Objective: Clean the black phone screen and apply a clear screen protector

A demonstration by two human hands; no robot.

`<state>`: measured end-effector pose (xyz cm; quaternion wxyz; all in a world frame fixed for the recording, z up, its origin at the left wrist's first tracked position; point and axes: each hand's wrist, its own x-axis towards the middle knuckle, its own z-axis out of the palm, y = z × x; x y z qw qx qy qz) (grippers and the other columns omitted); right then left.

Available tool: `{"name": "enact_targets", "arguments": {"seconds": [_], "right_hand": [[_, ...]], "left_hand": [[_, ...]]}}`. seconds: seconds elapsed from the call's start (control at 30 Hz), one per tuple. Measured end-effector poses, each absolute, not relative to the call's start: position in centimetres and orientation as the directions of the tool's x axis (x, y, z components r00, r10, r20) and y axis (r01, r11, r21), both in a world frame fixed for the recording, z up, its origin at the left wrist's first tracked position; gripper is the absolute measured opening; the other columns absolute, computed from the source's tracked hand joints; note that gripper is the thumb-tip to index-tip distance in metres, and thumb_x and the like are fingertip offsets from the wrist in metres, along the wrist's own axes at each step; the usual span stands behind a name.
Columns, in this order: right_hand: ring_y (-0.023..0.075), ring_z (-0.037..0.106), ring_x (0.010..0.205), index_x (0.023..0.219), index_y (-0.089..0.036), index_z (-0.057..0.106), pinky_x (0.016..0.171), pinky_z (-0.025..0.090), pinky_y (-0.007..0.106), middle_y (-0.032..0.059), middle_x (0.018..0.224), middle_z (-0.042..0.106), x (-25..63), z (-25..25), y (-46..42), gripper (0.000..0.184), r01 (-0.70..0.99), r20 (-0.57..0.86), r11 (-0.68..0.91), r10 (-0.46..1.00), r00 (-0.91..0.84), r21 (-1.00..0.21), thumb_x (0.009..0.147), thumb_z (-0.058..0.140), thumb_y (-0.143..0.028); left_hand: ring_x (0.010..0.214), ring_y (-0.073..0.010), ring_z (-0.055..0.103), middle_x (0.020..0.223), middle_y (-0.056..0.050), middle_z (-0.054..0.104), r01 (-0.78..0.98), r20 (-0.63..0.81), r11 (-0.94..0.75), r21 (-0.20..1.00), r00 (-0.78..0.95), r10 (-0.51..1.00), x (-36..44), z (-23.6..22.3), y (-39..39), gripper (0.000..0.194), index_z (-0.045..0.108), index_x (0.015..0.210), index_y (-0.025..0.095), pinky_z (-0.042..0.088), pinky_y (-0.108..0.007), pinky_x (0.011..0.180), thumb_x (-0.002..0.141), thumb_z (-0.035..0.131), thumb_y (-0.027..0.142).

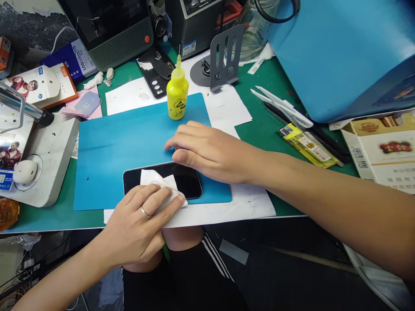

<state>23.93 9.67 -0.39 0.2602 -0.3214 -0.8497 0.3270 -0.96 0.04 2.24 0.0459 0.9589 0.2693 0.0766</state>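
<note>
A black smartphone point(186, 183) lies flat, screen up, on a blue mat point(106, 147) near the table's front edge. My left hand point(142, 220), with a ring on one finger, presses a folded white tissue point(155, 179) onto the lower middle of the screen; the tissue hides part of the phone. Above the phone's right end rests my right hand point(207, 151), fingers bent loosely and holding nothing I can see; its thumb is at the phone's upper edge. Behind it a yellow dropper bottle point(177, 97) with a needle tip stands upright on the mat.
A grey phone stand point(225, 60) and a black phone back cover point(157, 71) lie behind the mat. White tweezers point(282, 106) and a yellow packet point(308, 144) lie right, beside a large blue case point(324, 56). A lamp base point(48, 172) stands left.
</note>
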Motion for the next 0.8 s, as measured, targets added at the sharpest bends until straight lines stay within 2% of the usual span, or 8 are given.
{"name": "enact_targets", "arguments": {"seconds": [0.47,0.6,0.8], "right_hand": [[0.0255,0.054,0.103,0.107,-0.016,0.071,0.092,0.041,0.041,0.0111,0.103,0.066,24.0,-0.4,9.6,0.078,0.365,0.233,0.563,0.727,-0.646,-0.741,0.103,0.020,-0.075],[0.0259,0.056,0.103,0.111,-0.016,0.070,0.093,0.042,0.041,0.0112,0.104,0.067,24.1,-0.3,9.6,0.080,0.356,0.236,0.557,0.729,-0.643,-0.750,0.103,0.018,-0.075],[0.0273,0.060,0.110,0.126,-0.015,0.066,0.096,0.045,0.042,0.0132,0.113,0.070,24.3,-0.3,9.3,0.080,0.352,0.229,0.523,0.754,-0.616,-0.776,0.102,0.021,-0.076]], "left_hand": [[0.123,-0.0320,0.055,0.137,-0.012,0.065,0.538,0.108,-0.835,0.117,0.829,0.549,2.1,1.9,-0.1,0.054,0.056,0.147,0.012,0.042,-0.048,0.110,0.093,0.047,0.016],[0.127,-0.0329,0.057,0.140,-0.015,0.065,0.585,0.148,-0.806,0.091,0.793,0.592,3.5,1.4,-0.5,0.054,0.057,0.145,0.006,0.043,-0.048,0.114,0.093,0.046,0.016],[0.136,-0.0385,0.057,0.145,-0.023,0.062,0.690,0.219,-0.720,0.078,0.692,0.687,5.9,0.5,-0.7,0.058,0.058,0.141,-0.003,0.041,-0.051,0.121,0.089,0.048,0.019]]}}
